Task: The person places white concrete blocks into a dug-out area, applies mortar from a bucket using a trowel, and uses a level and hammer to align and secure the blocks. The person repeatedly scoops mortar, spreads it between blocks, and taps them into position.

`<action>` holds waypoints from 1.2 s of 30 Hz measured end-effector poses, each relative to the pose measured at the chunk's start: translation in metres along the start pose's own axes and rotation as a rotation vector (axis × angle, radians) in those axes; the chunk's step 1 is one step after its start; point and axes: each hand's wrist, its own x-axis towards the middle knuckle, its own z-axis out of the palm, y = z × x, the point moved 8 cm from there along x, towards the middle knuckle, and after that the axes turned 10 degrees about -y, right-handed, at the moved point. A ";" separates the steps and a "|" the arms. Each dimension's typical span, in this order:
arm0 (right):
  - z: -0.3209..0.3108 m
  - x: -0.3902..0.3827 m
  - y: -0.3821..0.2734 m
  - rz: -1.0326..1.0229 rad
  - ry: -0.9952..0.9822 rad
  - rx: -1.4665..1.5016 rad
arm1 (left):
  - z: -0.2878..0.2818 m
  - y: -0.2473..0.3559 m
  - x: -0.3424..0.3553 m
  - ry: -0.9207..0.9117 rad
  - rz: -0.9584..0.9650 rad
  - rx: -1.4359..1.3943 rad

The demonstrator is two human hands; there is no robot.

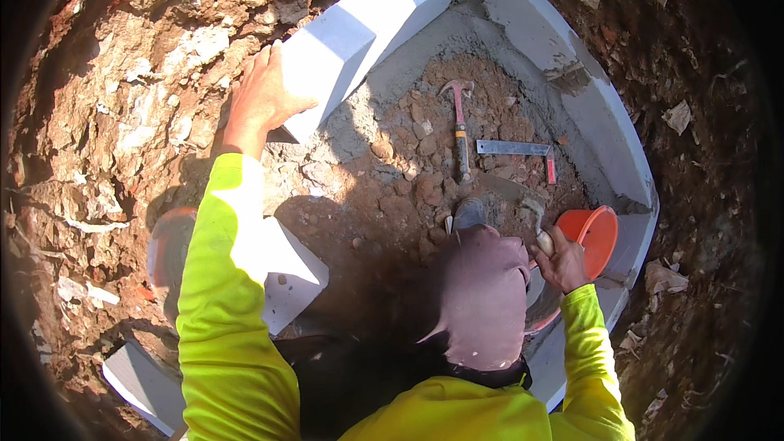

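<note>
My left hand (263,102) lies against the outer end of a pale block (331,45), fingers stretched out and thumb spread across its near end. My right hand (563,261) is wrapped round the handle of a trowel (535,211), whose blade reaches left over the soil. An orange bucket (600,241) stands just right of that hand. Ahead on the rubble lie a claw hammer (461,126) with a red and yellow-grey handle and a try square (514,148) with a red-marked stock.
Pale blocks (608,126) form a curved border, with grey mortar (457,28) along its inner side. A loose white block (294,278) and a round container (170,253) are near my left forearm. Rough earth (122,139) rises outside the border. My shoe (469,214) stands on the rubble.
</note>
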 end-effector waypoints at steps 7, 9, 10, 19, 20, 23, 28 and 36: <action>0.029 0.222 -0.167 -0.527 -0.182 -0.480 | -0.016 -0.020 -0.029 -0.097 -0.109 -0.091; 0.030 0.276 -0.213 -0.599 -0.205 -0.635 | -0.025 -0.025 -0.042 -0.140 -0.149 -0.034; 0.028 0.300 -0.228 -0.583 -0.217 -0.716 | -0.019 -0.033 -0.041 -0.142 -0.149 -0.012; -0.131 0.277 -0.170 -0.524 0.148 -0.491 | -0.025 -0.029 -0.008 -0.040 -0.008 -0.139; -0.136 0.259 -0.164 -0.518 0.171 -0.344 | -0.030 -0.028 -0.004 -0.014 0.003 -0.123; -0.105 0.216 -0.127 -0.416 0.220 0.233 | -0.041 -0.008 0.011 0.061 0.038 -0.064; 0.006 0.203 -0.086 -0.136 -0.051 -0.034 | -0.019 0.037 0.024 -0.003 0.165 -0.047; 0.108 0.237 -0.140 0.119 -0.292 1.428 | -0.005 0.029 0.026 -0.092 0.092 -0.061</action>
